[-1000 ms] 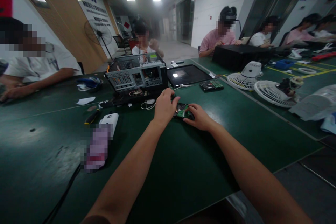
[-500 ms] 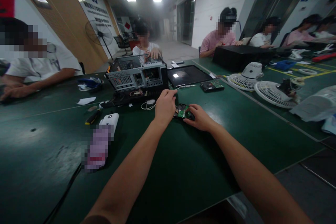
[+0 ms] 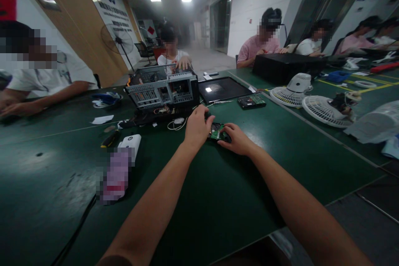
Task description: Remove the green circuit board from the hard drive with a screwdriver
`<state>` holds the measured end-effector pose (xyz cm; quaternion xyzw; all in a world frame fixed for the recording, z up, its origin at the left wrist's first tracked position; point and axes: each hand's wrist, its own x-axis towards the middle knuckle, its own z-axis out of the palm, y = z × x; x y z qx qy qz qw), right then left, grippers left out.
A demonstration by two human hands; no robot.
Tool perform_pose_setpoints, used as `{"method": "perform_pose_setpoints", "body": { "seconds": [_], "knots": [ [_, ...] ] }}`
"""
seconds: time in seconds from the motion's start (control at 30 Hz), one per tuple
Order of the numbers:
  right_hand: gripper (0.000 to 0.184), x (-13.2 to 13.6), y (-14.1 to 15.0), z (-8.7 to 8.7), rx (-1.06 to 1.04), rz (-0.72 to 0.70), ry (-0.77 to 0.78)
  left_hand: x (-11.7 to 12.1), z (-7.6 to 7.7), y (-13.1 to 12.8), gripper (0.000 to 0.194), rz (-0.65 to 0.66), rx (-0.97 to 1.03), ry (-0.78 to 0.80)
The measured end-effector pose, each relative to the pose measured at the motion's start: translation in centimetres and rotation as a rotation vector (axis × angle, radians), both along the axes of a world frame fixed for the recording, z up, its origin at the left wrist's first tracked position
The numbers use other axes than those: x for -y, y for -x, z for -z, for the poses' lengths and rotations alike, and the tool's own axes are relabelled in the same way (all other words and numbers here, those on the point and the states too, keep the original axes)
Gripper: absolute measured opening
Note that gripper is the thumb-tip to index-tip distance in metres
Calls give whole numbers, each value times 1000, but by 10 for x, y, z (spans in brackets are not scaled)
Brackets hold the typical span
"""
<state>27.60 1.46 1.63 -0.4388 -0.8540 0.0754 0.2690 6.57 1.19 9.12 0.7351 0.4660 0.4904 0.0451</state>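
On the green table in front of me lies a hard drive (image 3: 216, 131), its green circuit board facing up. My right hand (image 3: 235, 138) grips the drive's right end, thumb at the near side and fingers over the board. At the drive's left end, my left hand (image 3: 198, 126) is closed, its fingers curled and thumb raised; whatever it may hold is hidden by the hand. A second hard drive (image 3: 252, 102) rests farther back to the right, board side up.
An opened computer case (image 3: 165, 91) stands ahead, with a co-worker's hand on top. Behind the drives lies a black panel (image 3: 229, 88). A phone (image 3: 132, 145) and a yellow-black screwdriver (image 3: 110, 138) are at left. White fan parts (image 3: 326, 111) and a black case (image 3: 288, 66) sit right.
My left hand has shifted slightly and its fingers are more curled, with the thumb now raised. My right hand and the hard drive stay in place.
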Motion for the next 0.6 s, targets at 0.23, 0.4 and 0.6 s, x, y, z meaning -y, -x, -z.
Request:
{"method": "perform_pose_setpoints", "body": {
  "seconds": [0.23, 0.4, 0.6],
  "knots": [
    [43, 0, 0, 0, 2, 2, -15, 6, -7, 0, 29, -68, -110, 4],
    [42, 0, 0, 0, -8, -7, -5, 6, -6, 1, 30, -94, -117, 20],
    [43, -1, 0, 2, -5, -4, -11, 6, -4, -1, 19, -83, -37, -17]
  ]
}}
